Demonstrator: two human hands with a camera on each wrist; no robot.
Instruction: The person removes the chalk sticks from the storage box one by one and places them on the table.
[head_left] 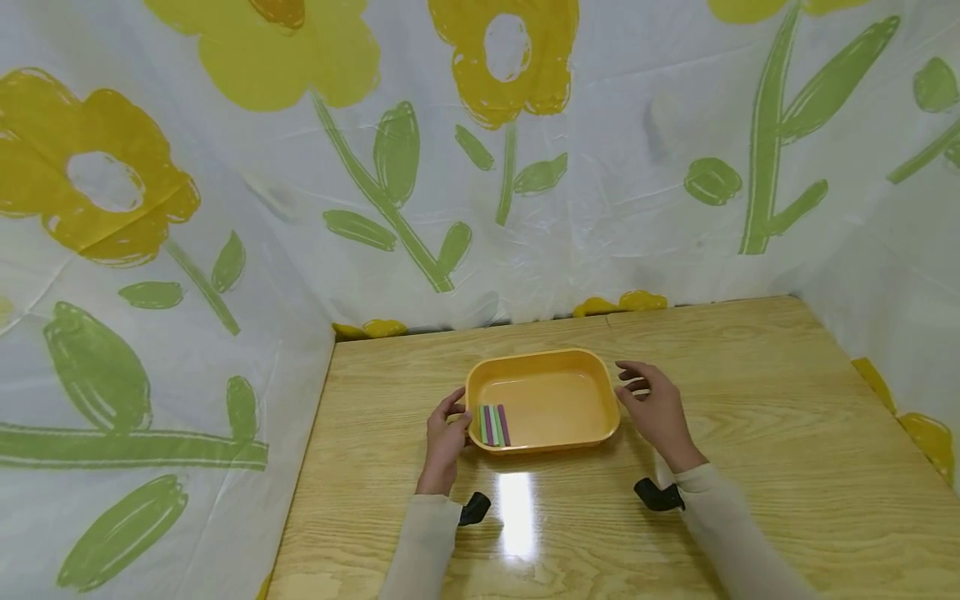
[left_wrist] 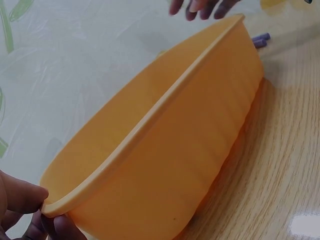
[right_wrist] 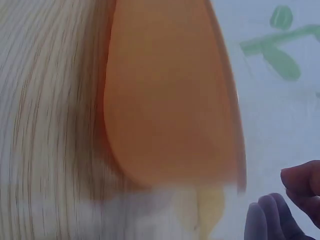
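Observation:
An orange plastic tub (head_left: 555, 408) sits in front of me on the wooden table. Several thin green and purple sticks (head_left: 493, 425) lie side by side inside its left end. My left hand (head_left: 446, 442) pinches the rim at that end, thumb on one side and fingers below, as the left wrist view shows too. Just off the tub's right end is my right hand (head_left: 658, 412), its fingers loosely bent and holding nothing. In the right wrist view its fingertips (right_wrist: 270, 210) are apart from the tub's rim.
White cloth (head_left: 600, 200) printed with yellow flowers encloses the table (head_left: 750, 400) at the back and sides. Two purple rod ends (left_wrist: 260, 41) show past the tub's far end in the left wrist view. Each wrist wears a black camera mount (head_left: 474, 508).

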